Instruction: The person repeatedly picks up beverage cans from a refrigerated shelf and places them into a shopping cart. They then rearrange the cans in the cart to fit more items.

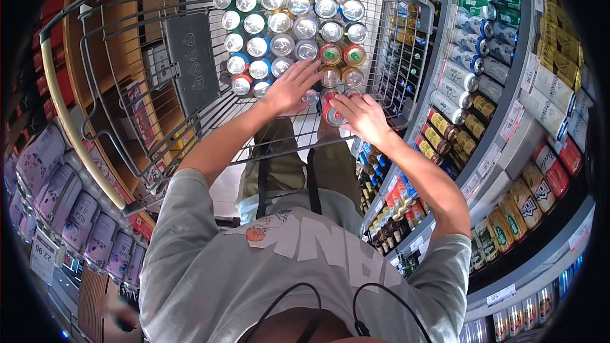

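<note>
A grey wire shopping cart (410, 89) holds rows of upright drink cans (279, 22) with silver lids. My right hand (365, 117) is closed on a red can (332, 114) at the near right end of the rows. More red shows just behind its fingers, perhaps a second can. My left hand (292, 86) lies over the near middle cans, fingers stretched out and close together. A can (310, 96) peeks out beside its fingers; whether the hand touches it I cannot tell. Two cans with green tabs (331, 55) stand just beyond my hands.
Shelves of cans and bottles (473, 44) run close along the cart's right side. A dark grey panel (190, 54) and a pale curved handle bar (76, 133) are on the cart's left. Purple packages (70, 203) and a wooden shelf (105, 32) stand further left.
</note>
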`<state>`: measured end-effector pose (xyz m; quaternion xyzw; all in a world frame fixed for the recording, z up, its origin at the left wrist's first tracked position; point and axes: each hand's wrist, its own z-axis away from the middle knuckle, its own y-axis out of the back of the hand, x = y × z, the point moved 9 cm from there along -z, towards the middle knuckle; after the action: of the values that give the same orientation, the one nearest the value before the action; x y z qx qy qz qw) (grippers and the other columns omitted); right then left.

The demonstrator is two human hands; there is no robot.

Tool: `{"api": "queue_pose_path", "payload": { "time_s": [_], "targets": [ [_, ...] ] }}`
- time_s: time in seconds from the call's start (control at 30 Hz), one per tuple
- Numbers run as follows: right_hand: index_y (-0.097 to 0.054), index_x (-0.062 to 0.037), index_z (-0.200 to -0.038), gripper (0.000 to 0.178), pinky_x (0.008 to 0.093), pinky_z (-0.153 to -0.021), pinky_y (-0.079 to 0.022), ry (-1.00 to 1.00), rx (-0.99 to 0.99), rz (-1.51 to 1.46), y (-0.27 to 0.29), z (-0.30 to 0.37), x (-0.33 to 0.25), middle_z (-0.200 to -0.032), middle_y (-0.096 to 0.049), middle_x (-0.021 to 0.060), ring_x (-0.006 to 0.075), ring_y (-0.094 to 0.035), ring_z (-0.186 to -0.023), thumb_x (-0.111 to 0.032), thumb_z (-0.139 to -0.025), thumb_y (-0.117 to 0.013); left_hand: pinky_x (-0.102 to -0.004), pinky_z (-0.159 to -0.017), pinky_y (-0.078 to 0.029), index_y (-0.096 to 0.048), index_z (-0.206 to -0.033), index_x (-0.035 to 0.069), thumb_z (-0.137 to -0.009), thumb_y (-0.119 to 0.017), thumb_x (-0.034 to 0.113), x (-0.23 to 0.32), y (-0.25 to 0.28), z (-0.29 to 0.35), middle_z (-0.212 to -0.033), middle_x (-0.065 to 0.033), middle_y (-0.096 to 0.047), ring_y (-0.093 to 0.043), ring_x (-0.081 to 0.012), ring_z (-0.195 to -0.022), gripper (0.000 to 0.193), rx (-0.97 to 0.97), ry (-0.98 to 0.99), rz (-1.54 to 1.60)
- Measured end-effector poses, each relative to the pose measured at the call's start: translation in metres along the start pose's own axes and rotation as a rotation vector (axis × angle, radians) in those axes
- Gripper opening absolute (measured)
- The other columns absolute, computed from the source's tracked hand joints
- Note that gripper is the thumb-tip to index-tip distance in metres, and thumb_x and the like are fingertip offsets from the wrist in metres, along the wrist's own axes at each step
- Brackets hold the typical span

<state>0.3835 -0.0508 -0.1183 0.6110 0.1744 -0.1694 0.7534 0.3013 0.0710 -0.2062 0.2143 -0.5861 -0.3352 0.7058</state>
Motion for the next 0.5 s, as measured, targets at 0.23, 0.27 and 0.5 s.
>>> {"api": "queue_pose_path", "payload": {
  "time_s": [0.23, 0.27, 0.5],
  "targets": [
    [-0.059, -0.0156, -0.141, 0.079, 0.0375, -0.093, -0.046, 0.038, 0.003, 0.051, -0.033, 0.002, 0.013, -0.137, -0.063, 0.0035, 0.0189, -0.062, -0.100, -0.025, -0.067, -0.085, -0.0507, -0.126, -0.028, -0.031, -0.162, 0.013, -0.079, -0.082, 0.027, -0.010, -0.014, -0.004, -0.170, -0.0135, -0.026, -0.024, -0.0361, -0.157, 0.099, 0.012, -0.084, -0.060],
    [-0.060, -0.0157, -0.141, 0.078, 0.0372, -0.092, -0.046, 0.042, 0.003, 0.062, -0.037, 0.002, 0.015, -0.137, -0.064, 0.0033, 0.0186, -0.062, -0.099, -0.025, -0.068, -0.084, -0.0507, -0.126, -0.028, -0.032, -0.162, 0.013, -0.079, -0.082, 0.027, -0.010, -0.015, -0.004, -0.169, -0.0134, -0.027, -0.025, -0.0360, -0.157, 0.098, 0.008, -0.099, -0.055],
    [-0.065, -0.0138, -0.135, 0.057, 0.0350, -0.087, -0.046, 0.084, 0.077, 0.065, -0.056, -0.005, 0.024, -0.132, -0.068, 0.0041, 0.0179, -0.062, -0.093, -0.016, -0.078, -0.069, -0.0494, -0.125, -0.030, -0.041, -0.156, 0.007, -0.077, -0.082, 0.028, 0.007, -0.011, -0.004, -0.165, -0.0135, -0.037, -0.031, -0.0332, -0.155, 0.091, 0.038, -0.213, 0.060]
  ]
}}
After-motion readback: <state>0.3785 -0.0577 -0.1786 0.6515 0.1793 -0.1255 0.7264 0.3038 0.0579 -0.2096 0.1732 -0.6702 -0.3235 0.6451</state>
